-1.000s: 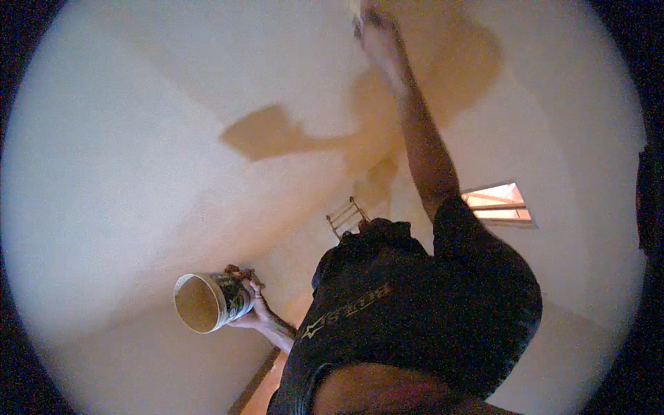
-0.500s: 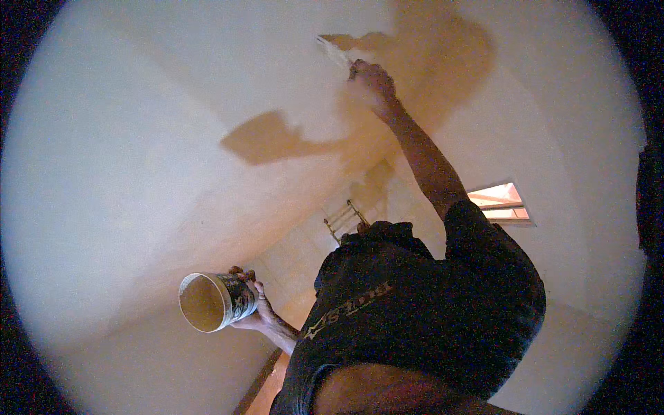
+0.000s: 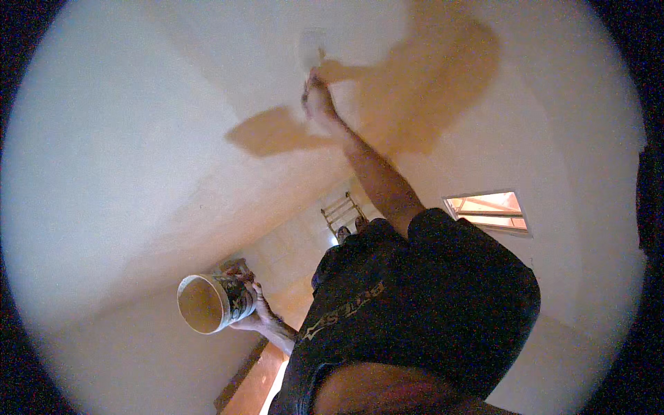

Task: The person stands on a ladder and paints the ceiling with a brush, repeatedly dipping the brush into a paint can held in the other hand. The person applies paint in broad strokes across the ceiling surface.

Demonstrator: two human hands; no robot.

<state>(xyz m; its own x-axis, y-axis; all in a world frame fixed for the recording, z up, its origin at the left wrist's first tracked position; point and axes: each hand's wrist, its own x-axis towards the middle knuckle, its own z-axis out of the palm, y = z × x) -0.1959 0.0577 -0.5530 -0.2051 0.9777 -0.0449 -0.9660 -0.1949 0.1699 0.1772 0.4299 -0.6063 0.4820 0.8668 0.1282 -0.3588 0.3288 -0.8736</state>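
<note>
My left hand (image 3: 257,304) is wrapped round the side of a round bucket (image 3: 234,297), pale-rimmed with a dark printed outside. The bucket is tipped so that its cream-coloured inside shows; how much it holds I cannot tell. High up and farther off, my right hand (image 3: 319,97) is closed on a paintbrush, its wide whitish head (image 3: 313,40) against the pale wall (image 3: 207,83). Motion smears the brush, and its head nearly blends with the wall.
Below me a ladder (image 3: 340,211) shows next to my feet (image 3: 344,235). A small window (image 3: 490,211) with bars is set in the wall at right. An orange-brown door-like panel (image 3: 256,380) stands low at left. Brown shadows of my arms and the bucket fall across the wall.
My right hand has swung left and slightly down with the brush, whose head now points upward. The left hand and bucket have hardly moved. More of the window and ladder shows.
</note>
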